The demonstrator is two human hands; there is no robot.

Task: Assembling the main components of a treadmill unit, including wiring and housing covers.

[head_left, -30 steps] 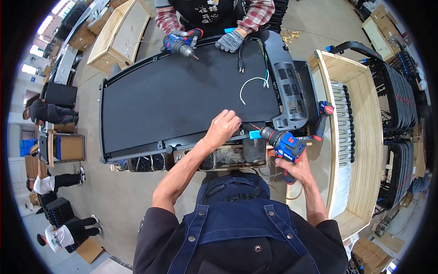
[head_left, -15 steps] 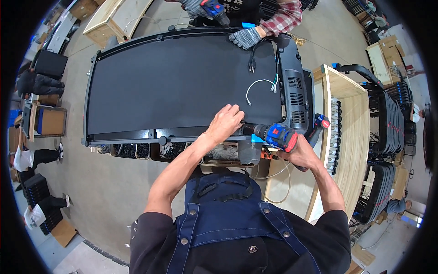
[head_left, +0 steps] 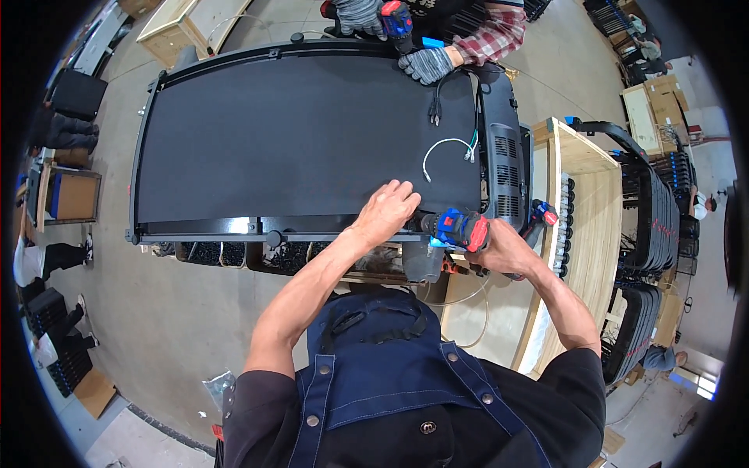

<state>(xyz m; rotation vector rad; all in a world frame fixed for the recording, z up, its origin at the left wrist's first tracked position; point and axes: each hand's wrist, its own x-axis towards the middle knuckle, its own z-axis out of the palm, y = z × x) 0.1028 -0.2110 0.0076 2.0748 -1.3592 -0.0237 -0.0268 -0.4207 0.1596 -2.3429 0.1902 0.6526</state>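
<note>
A treadmill deck with a black belt [head_left: 289, 140] lies across in front of me. My right hand [head_left: 499, 248] is wrapped round the handle of a blue and red cordless drill [head_left: 456, 228], whose nose points left along the near side rail [head_left: 312, 235]. Just left of the drill's nose, my left hand [head_left: 388, 209] rests at the rail and belt edge with its fingers curled together; what they pinch, if anything, is hidden. A white cable [head_left: 449, 141] and a black power plug [head_left: 434, 113] lie on the belt's right end, beside the grey motor cover [head_left: 507, 152].
Across the deck, a co-worker's gloved hand [head_left: 427, 65] rests at the far rail and the other holds a drill [head_left: 396, 23]. Another drill [head_left: 537, 220] stands by the wooden crate [head_left: 589, 156] at right. Parts bins [head_left: 226, 254] sit below the near rail.
The drill in my right hand has shifted slightly left. My left hand stays at the rail. The co-worker's drill has come down to the far rail beside the gloved hand.
</note>
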